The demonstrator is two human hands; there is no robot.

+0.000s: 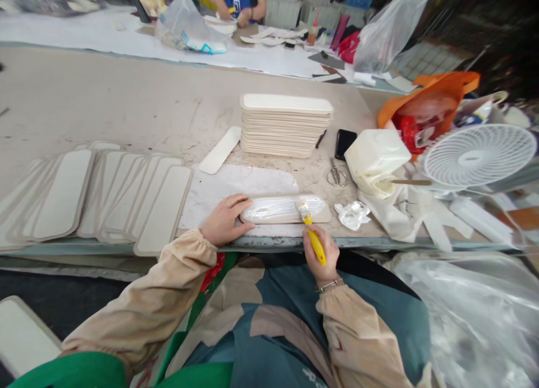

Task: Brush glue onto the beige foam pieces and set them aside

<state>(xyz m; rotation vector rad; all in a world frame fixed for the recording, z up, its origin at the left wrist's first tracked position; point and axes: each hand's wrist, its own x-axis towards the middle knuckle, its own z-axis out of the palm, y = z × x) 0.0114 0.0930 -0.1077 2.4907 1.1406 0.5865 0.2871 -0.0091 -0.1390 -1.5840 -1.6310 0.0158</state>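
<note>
My right hand (320, 254) is closed round the yellow handle of a brush (315, 243). The brush's white-coated bristles touch the right part of a long rounded panel (273, 209), which is streaked with wet white paste. At the panel's left end lies my left hand (227, 219), thumb and fingers apart, pressing on its edge. Beneath the panel is a white sheet (248, 180). Behind it stands a tall stack of similar panels (284, 127), with a single loose panel (220, 150) leaning flat near its left side.
Overlapping panels (162, 211) spread along the left edge. To the right are scissors (337, 174), a phone (346, 144), a crumpled tissue (352, 215), a white container (377, 155), a white fan (480, 155) and an orange bag (421, 101). Another person's hands (243, 17) work across the table.
</note>
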